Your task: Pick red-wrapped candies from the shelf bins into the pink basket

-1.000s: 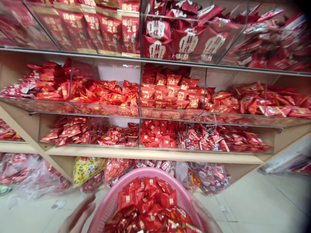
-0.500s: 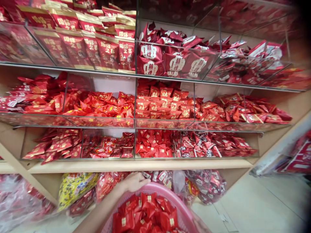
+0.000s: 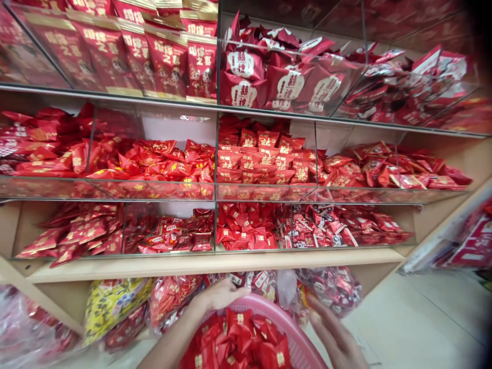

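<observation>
A pink plastic basket (image 3: 298, 330) is at the bottom of the view, filled with small red packets (image 3: 240, 335) that carry gold printing. My left hand (image 3: 223, 294) grips the far rim of the basket, thumb along the edge. To the right of the basket, my right hand (image 3: 334, 330) is off the rim, its fingers stretched forward with nothing in them. Just beyond the basket, a compartment on the lowest glass-fronted shelf holds similar bright red packets (image 3: 246, 225).
Glass-fronted shelves of red packets (image 3: 265, 159) rise ahead, with a wooden ledge (image 3: 154, 266) along the bottom. Beneath it stand clear bags of sweets, one yellow bag (image 3: 113, 307) among them. Pale floor tiles (image 3: 430, 318) show at right.
My right hand has come up from the basket's right side and reaches forward beside it. My left hand stays on the rim. The shelves appear slightly larger and closer.
</observation>
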A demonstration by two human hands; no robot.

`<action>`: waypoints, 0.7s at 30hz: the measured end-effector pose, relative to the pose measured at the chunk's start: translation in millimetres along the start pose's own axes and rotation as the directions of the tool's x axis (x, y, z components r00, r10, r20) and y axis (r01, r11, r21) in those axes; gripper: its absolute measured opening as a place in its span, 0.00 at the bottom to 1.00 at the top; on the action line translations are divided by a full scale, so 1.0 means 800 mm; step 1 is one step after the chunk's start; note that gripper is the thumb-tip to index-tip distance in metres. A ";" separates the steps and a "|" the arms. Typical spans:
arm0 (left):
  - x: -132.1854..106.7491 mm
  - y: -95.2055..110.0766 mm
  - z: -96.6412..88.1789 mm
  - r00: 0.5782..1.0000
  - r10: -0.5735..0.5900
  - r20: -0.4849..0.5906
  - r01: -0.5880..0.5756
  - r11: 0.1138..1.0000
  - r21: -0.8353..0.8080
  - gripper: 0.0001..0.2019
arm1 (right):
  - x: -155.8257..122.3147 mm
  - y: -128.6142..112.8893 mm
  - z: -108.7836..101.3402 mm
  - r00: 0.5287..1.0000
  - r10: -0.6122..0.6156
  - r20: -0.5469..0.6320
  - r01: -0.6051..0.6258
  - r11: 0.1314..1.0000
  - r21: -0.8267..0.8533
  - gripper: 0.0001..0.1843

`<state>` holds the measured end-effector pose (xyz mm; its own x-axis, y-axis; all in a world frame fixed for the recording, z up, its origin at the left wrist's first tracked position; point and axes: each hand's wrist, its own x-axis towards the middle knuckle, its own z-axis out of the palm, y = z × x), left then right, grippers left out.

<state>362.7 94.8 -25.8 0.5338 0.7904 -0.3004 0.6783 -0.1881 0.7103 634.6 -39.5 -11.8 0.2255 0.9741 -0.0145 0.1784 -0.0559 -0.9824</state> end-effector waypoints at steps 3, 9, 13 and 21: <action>-0.001 -0.001 0.002 1.000 0.002 -0.015 -0.002 1.000 -0.003 0.30 | 0.060 -0.072 0.018 0.838 -0.512 0.186 0.542 0.744 -0.391 0.22; 0.000 -0.006 0.006 0.998 -0.007 -0.059 0.008 1.000 0.002 0.31 | 0.190 -0.192 0.090 0.561 -0.637 0.529 0.766 0.157 -0.624 0.20; 0.003 -0.010 0.008 0.996 -0.009 -0.085 0.009 1.000 0.004 0.32 | 0.243 -0.202 0.114 0.744 -0.515 0.426 0.622 0.299 -0.724 0.21; 0.004 -0.012 0.012 0.994 -0.005 -0.109 0.007 1.000 0.018 0.31 | 0.303 -0.221 0.136 0.780 -0.480 0.401 0.614 0.464 -0.638 0.22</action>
<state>363.2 93.7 -39.6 0.4723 0.8501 -0.2329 0.6912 -0.1932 0.6964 553.4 230.7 137.6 -0.2939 0.8746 0.3856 0.8327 0.4323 -0.3460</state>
